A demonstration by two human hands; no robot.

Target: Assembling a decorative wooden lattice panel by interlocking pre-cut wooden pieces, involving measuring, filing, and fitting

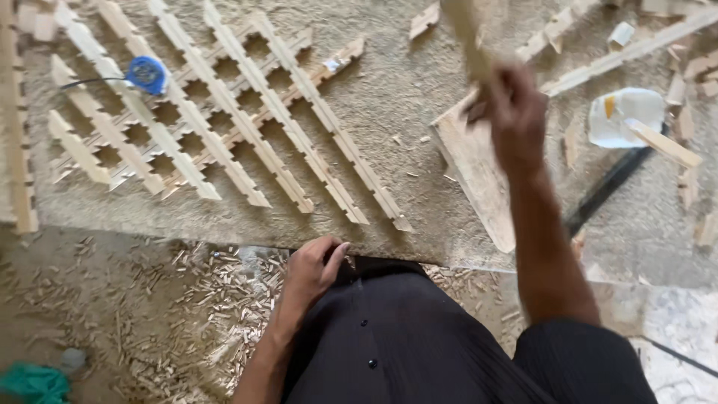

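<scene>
Here the right hand (514, 120), its grip clamped on a blurred pale wooden strip (465, 34) at upper centre, lifts it clear, while the left hand (313, 271) rests loosely curled on the bench (389, 97) edge for balance.

Wooden stick (467, 37): pale, narrow, motion-blurred, apparently notched; raised upright in the right hand (512, 116) above the flat board (475, 168) near the mat's right edge.

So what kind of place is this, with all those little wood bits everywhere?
Most likely a woodworking shop. A half-built wooden lattice of notched strips lies on the work surface, a blue tape measure sits on it, and wood chips litter the floor. The right hand grips a wooden strip.
</scene>
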